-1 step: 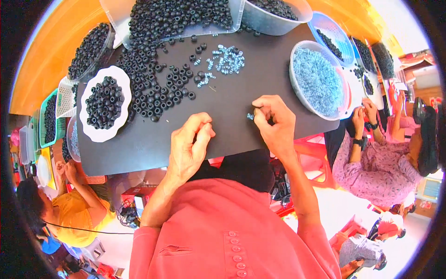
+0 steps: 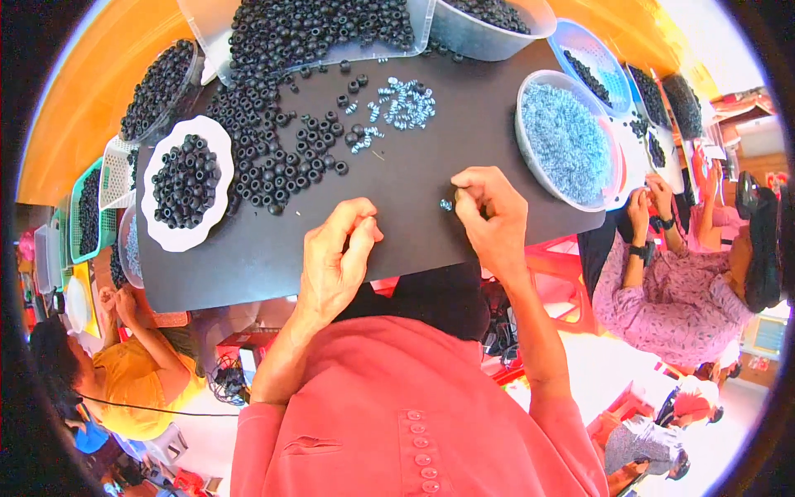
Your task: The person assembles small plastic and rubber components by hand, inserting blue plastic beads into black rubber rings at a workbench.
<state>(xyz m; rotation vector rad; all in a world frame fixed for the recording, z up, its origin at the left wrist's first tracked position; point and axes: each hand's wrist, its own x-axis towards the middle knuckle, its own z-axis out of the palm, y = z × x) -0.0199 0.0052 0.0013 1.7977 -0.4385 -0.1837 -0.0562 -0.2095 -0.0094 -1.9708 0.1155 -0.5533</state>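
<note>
My left hand [image 2: 338, 257] hovers over the black table's near edge, its fingers curled and thumb against the index finger. Whatever it may hold is hidden. To its right, my right hand [image 2: 494, 217] has thumb and index finger pinched together. Just left of those fingertips shows a small blue-and-white coiled piece [image 2: 445, 205]; I cannot tell whether it is gripped or lies on the table. A small pile of similar light-blue coiled pieces [image 2: 407, 105] lies farther back. Loose round black beads [image 2: 277, 170] with holes spread across the table's left part.
A white scalloped plate [image 2: 156, 225] of black beads stands left. Behind is a large clear bin [image 2: 421, 37] of black beads. A clear tub [image 2: 527, 137] of light-blue pieces sits right. People work on both sides, one in a yellow shirt [image 2: 137, 385], another in pink patterned clothing [image 2: 675, 311].
</note>
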